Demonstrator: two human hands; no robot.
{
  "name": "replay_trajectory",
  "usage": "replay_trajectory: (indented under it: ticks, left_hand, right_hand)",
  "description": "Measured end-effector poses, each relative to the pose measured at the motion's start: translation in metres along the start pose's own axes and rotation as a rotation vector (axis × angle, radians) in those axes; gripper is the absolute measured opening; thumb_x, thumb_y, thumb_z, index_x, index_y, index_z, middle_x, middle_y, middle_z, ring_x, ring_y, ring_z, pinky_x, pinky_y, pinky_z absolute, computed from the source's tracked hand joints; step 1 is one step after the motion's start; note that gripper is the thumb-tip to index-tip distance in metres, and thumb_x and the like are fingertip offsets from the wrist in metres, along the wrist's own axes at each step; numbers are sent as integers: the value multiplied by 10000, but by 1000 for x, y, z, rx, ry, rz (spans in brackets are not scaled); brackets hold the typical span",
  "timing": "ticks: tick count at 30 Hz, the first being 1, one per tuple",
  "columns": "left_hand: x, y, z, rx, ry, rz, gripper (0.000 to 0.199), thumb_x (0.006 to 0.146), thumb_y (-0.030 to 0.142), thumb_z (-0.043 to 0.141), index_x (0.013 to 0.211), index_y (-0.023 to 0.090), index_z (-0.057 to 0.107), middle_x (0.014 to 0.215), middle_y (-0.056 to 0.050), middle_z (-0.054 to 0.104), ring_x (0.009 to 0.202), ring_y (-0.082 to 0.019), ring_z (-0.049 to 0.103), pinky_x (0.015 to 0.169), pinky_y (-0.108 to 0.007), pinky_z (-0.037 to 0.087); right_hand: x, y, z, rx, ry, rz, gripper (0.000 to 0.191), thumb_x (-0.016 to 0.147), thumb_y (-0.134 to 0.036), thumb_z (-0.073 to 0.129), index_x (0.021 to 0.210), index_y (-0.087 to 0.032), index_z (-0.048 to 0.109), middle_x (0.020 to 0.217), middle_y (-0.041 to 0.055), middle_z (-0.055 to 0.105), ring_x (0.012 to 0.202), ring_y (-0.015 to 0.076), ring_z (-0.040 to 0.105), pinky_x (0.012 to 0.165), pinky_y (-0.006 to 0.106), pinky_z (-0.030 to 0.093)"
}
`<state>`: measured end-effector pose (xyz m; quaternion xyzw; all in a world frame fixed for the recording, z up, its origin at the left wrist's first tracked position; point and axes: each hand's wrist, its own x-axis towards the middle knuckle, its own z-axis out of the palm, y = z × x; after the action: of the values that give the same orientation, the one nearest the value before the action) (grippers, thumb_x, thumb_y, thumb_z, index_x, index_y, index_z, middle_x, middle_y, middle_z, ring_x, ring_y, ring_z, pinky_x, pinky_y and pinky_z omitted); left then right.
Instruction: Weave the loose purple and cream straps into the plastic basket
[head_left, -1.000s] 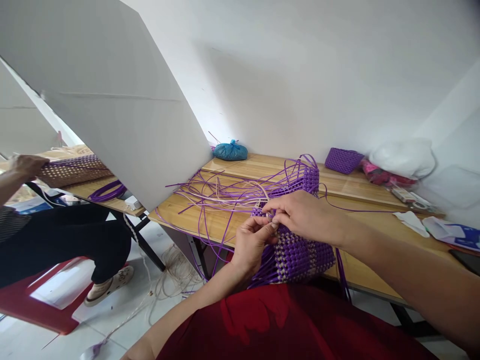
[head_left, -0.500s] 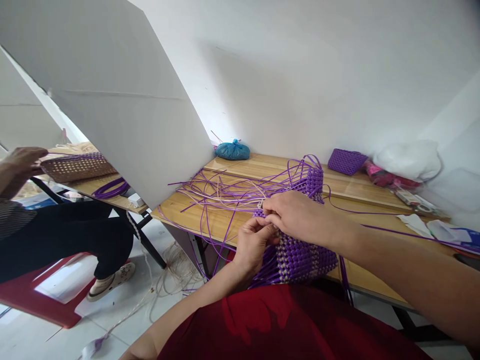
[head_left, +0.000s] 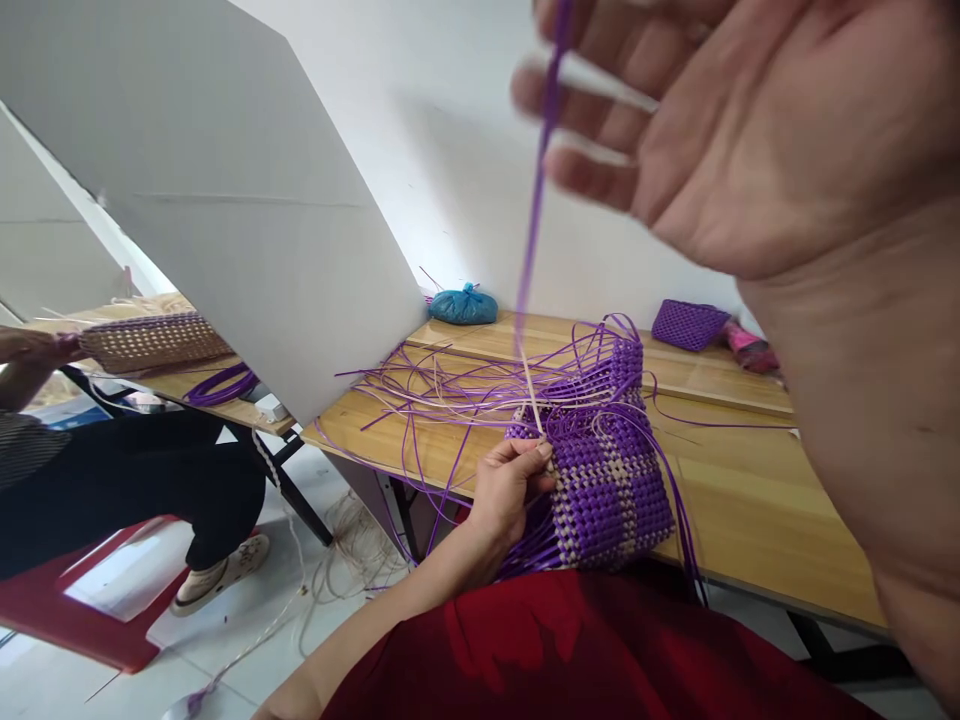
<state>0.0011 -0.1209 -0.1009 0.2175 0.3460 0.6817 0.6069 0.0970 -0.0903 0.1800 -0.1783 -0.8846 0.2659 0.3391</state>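
A half-woven purple and cream basket (head_left: 607,480) lies on its side at the front edge of a wooden table (head_left: 742,500), with several loose purple strips fanning out from it to the left. My left hand (head_left: 510,485) pinches the basket's rim at its near left corner. My right hand (head_left: 720,120) is raised close to the camera, blurred, with a purple strip (head_left: 534,210) between its fingers. The strip runs taut from the fingers down to the weave beside my left hand.
A blue tied bag (head_left: 463,304) and a small finished purple basket (head_left: 688,323) sit at the table's back by the wall. A white board (head_left: 210,200) leans at the left. Another person (head_left: 112,470) sits beyond it with a woven piece (head_left: 150,340). Cords trail on the floor (head_left: 345,560).
My right hand has left the basket rim and risen up toward the camera, pulling a purple strip tight. My left hand stays on the rim.
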Motion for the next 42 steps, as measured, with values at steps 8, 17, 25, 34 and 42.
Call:
replay_trajectory:
  ticks: [8, 17, 25, 34, 42]
  left_hand:
    - [-4, 0, -3, -5, -77, -26, 274, 640, 283, 837, 702, 128, 620, 720, 5, 557, 590, -65, 506, 448, -151, 476]
    - [-11, 5, 3, -82, -106, -61, 259, 631, 211, 845, 806, 158, 660, 760, 21, 562, 651, -62, 514, 600, -205, 573]
    - [-14, 6, 7, -76, -59, -84, 300, 614, 166, 848, 844, 174, 656, 828, 10, 609, 706, -84, 572, 583, -189, 565]
    - [-21, 11, 8, -120, -76, -99, 239, 704, 178, 776, 918, 183, 670, 938, -10, 620, 807, -116, 590, 612, -231, 585]
    - [-20, 12, 9, -120, -85, -88, 182, 760, 253, 715, 925, 199, 658, 975, -21, 630, 819, -134, 586, 594, -237, 572]
  right_hand:
    - [-37, 104, 78, -562, -740, 182, 126, 762, -195, 612, 733, -153, 727, 676, 33, 678, 627, 131, 548, 606, 263, 369]
    - [-32, 109, 100, -812, -833, -170, 136, 779, -187, 610, 752, -147, 737, 767, 62, 692, 597, 124, 476, 526, 267, 253]
    - [-26, 104, 109, -755, -802, -67, 105, 679, -143, 671, 744, -155, 752, 668, 21, 680, 542, 107, 447, 520, 275, 251]
    - [-23, 110, 104, -602, -772, 51, 119, 708, -248, 722, 796, -177, 759, 685, -9, 693, 587, 95, 521, 539, 239, 296]
    - [-33, 123, 103, -355, -641, 40, 126, 760, -279, 696, 784, -164, 743, 695, -18, 684, 635, 94, 554, 576, 221, 343]
